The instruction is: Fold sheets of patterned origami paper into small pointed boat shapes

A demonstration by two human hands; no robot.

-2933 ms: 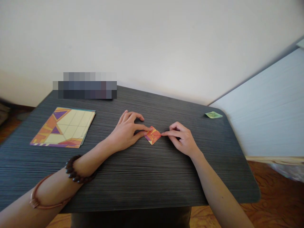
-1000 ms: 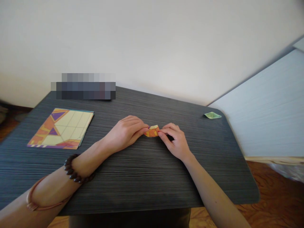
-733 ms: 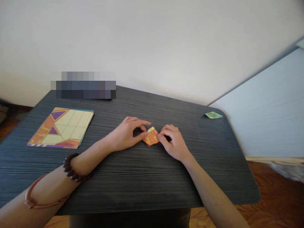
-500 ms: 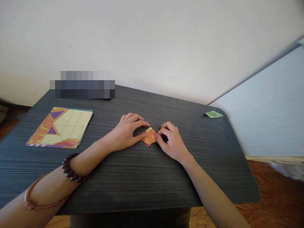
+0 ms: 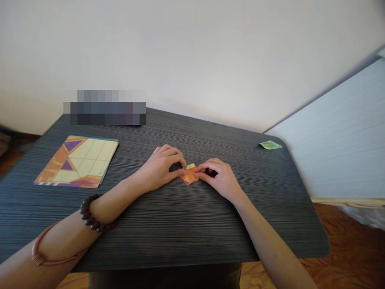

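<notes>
The paper [image 5: 191, 176] is pinched by left hand [image 5: 161, 168] and right hand [image 5: 221, 178], the left forefinger now drawn in; control seems tightened

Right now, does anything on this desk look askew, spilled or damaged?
The paper stack looks slightly askew: teal peeks out on the right. Nothing looks spilled or damaged; pixelation hides one corner of the desk.

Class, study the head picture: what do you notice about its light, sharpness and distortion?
Head view: soft light, without strong glare on the dark table; head view: the creases of the folded orange paper look soft; head view: a pixelated block masks the back left; head view: possible wide-lens stretch near the edges.
</notes>
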